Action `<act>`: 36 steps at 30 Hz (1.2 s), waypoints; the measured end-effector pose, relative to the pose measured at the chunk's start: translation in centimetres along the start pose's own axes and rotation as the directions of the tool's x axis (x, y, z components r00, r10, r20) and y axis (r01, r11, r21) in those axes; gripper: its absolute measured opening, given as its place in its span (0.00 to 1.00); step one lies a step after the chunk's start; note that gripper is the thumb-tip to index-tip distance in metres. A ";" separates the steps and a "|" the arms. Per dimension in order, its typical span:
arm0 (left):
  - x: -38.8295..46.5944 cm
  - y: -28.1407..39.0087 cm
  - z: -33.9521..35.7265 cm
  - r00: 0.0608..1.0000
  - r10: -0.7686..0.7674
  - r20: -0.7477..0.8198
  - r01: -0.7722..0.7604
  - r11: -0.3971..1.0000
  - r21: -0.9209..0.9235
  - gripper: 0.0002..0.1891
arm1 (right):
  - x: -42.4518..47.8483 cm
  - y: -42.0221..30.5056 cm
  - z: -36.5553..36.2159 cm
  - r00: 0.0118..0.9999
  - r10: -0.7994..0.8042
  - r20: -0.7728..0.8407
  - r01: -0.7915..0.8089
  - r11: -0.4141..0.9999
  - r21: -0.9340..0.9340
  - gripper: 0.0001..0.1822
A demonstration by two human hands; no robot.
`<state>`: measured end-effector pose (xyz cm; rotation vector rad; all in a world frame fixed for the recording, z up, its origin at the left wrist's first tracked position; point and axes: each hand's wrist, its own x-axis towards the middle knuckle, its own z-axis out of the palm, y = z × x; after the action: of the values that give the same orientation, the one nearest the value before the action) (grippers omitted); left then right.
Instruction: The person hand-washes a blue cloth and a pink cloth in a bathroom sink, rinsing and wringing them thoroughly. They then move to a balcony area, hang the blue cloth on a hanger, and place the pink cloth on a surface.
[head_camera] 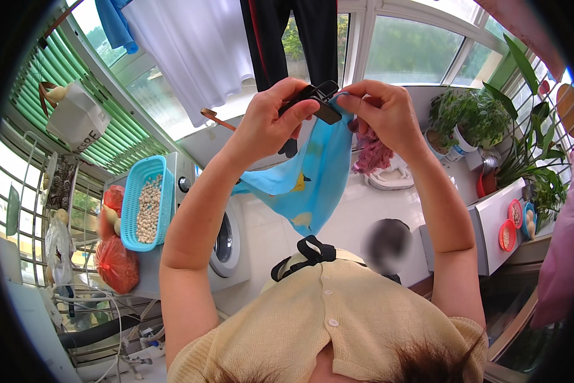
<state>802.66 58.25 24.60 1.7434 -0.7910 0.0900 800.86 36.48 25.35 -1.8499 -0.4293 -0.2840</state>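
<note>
My left hand (280, 117) grips a black plastic clip (327, 111), its thumb pressed against the clip's side. Pinched in the fingers of my right hand (380, 107) is the upper corner of a light blue cloth (327, 177) printed with yellow figures. That corner lies right against the clip; I cannot tell whether the jaws hold it. The cloth hangs in a sag below both hands and stretches left behind my left forearm, where its far end is hidden. A crumpled dusty-pink lacy cloth (373, 151) shows under my right hand.
Black trousers (323, 43) and a white garment (186, 52) hang ahead. At left, a blue basket (168, 206) of small pale pieces stands on a washing machine (239, 239). Potted plants (478, 115) and a white basket (392, 182) are at right. A person's blurred head (387, 244) is below.
</note>
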 end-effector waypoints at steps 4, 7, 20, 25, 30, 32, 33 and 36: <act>-0.3 -0.6 -0.4 1.000 -0.003 -0.023 0.003 1.000 0.016 0.13 | 0.7 -1.1 -0.8 0.999 -0.015 -0.035 0.015 1.000 -0.002 0.10; -0.3 -0.8 -0.6 1.000 -0.008 -0.022 0.009 1.000 0.015 0.12 | 0.8 -1.6 -1.0 0.999 -0.012 -0.034 0.012 1.000 0.012 0.11; 1.4 0.6 -0.2 0.977 -0.137 0.164 0.151 0.986 -0.075 0.14 | 0.0 -0.2 -2.0 1.000 0.025 -0.012 -0.024 0.996 0.089 0.11; 1.0 0.7 0.6 0.994 -0.037 0.102 0.040 0.999 -0.026 0.14 | -0.4 -0.9 -2.2 1.000 0.024 -0.016 -0.022 0.993 0.117 0.11; 0.4 -0.1 1.0 0.999 0.022 0.029 -0.019 0.995 -0.097 0.16 | -0.5 -1.9 -2.3 1.000 0.005 -0.004 -0.004 0.991 0.132 0.11; 0.3 -1.0 1.3 0.999 0.044 -0.001 -0.043 0.985 -0.167 0.17 | -0.6 -2.4 -2.4 1.000 -0.001 0.013 0.000 0.994 0.109 0.11; 0.3 -0.9 1.3 0.999 0.041 0.017 -0.038 0.982 -0.183 0.18 | -0.7 -2.6 -2.6 1.000 -0.004 0.022 0.001 0.995 0.096 0.11; 0.5 0.0 1.1 0.997 0.014 0.078 0.002 0.981 -0.195 0.19 | -0.7 -2.3 -3.5 1.000 -0.018 0.015 0.017 0.997 0.081 0.11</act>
<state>802.66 57.05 24.38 1.5662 -0.8342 -0.0519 799.31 33.72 28.14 -1.7710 -0.4619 -0.2609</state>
